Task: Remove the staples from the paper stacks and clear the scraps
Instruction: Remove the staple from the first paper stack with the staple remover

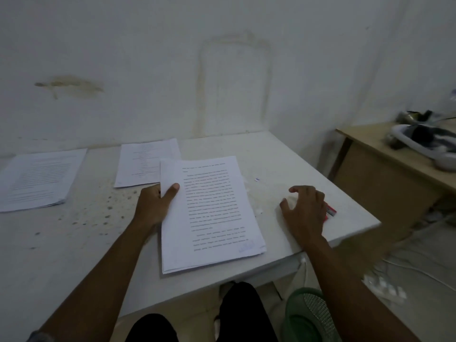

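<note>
The left hand (158,203) pinches the near paper stack's (212,218) left edge, likely steadying it, while right of that stack the right hand (304,211) hovers spread-fingered over a red tool (330,211).

Red tool (330,211) half under right hand (306,211)

Printed pages (212,208), text unreadable

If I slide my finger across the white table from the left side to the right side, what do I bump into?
Far-left paper stack → left hand gripping the middle paper stack → right hand → red tool peeking out beside that hand. The back stack overlaps the middle one, so I left it out.
</note>
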`<state>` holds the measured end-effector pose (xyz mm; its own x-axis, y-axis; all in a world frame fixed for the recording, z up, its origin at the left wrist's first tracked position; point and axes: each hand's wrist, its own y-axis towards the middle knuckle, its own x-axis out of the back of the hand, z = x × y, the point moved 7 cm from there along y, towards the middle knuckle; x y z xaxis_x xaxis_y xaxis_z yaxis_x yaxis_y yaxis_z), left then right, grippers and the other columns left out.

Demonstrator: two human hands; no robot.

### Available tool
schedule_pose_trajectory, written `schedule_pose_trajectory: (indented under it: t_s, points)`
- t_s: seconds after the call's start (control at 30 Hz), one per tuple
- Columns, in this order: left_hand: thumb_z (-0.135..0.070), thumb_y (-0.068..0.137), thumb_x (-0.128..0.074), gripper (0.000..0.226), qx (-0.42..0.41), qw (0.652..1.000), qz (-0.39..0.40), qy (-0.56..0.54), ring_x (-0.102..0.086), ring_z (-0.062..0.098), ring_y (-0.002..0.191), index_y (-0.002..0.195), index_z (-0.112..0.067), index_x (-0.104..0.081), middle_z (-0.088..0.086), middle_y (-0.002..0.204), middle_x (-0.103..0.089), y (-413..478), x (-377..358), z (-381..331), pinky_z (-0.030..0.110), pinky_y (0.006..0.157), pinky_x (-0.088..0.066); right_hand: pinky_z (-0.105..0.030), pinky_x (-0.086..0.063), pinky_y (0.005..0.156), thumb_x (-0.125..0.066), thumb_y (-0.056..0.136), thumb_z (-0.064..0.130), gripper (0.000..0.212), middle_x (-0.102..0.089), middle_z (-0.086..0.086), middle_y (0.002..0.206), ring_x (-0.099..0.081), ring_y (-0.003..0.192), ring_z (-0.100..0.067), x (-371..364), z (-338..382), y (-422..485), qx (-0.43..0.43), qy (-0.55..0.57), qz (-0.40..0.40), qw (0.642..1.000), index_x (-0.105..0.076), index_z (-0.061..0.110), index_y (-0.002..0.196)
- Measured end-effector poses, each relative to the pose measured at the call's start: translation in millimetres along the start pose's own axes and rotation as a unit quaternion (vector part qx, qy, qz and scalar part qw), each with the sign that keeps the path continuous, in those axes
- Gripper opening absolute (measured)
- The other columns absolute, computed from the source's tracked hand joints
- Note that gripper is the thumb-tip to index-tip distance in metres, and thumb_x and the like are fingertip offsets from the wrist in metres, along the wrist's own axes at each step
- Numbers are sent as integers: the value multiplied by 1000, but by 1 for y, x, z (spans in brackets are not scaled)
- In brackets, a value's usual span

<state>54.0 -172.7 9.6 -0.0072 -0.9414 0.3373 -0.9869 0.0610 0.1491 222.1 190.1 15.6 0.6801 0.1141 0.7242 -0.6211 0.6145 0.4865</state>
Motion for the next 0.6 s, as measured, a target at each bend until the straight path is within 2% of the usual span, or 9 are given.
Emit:
schedule_pose_trajectory:
  t_s: [0.1, 0.2, 0.37, 0.47, 0.6]
  points:
    - [-41, 91, -65, 32, 16, 1000, 23, -3, -70, 19, 77, 95, -10, -71, 6, 92, -71, 1, -10, 3, 32, 69, -58, -48, -36, 103, -64, 86, 36, 38, -55, -10, 125, -45, 120, -31, -1, -25, 5, -21, -84, 0, 996, -57, 17, 118]
    - [-44, 89, -67, 35, 35, 998, 40, -15, -71, 24, 80, 91, -10, -71, 5, 89, -72, 2, -16, 8, 41, 77, -60, -47, -37, 104, -59, 91, 30, 37, -57, -12, 127, -49, 119, -33, -2, -31, 10, -47, -108, 2, 993, -56, 14, 124]
    - [-41, 89, -68, 34, 46, 997, 49, -46, -71, 18, 78, 97, -9, -72, 1, 88, -72, -1, -22, 9, 29, 65, -56, -42, -39, 95, -52, 96, 18, 21, -65, -11, 112, -56, 103, -31, -4, -29, 12, -29, -136, -15, 990, -60, 16, 115]
    - [-40, 90, -68, 31, 43, 997, 52, -49, -71, 17, 77, 95, -10, -72, -3, 86, -72, -2, -22, 8, 25, 61, -54, -43, -36, 100, -51, 97, 16, 24, -64, -11, 117, -55, 109, -32, -11, -27, 14, -18, -144, 4, 989, -61, 17, 119]
    - [-40, 90, -67, 28, 40, 997, 53, -39, -71, 20, 77, 86, -12, -70, -3, 82, -71, 0, -17, 6, 29, 63, -57, -44, -39, 101, -49, 102, 25, 31, -59, -9, 129, -52, 117, -30, -17, -2, 16, 11, -113, 40, 993, -55, 20, 131]
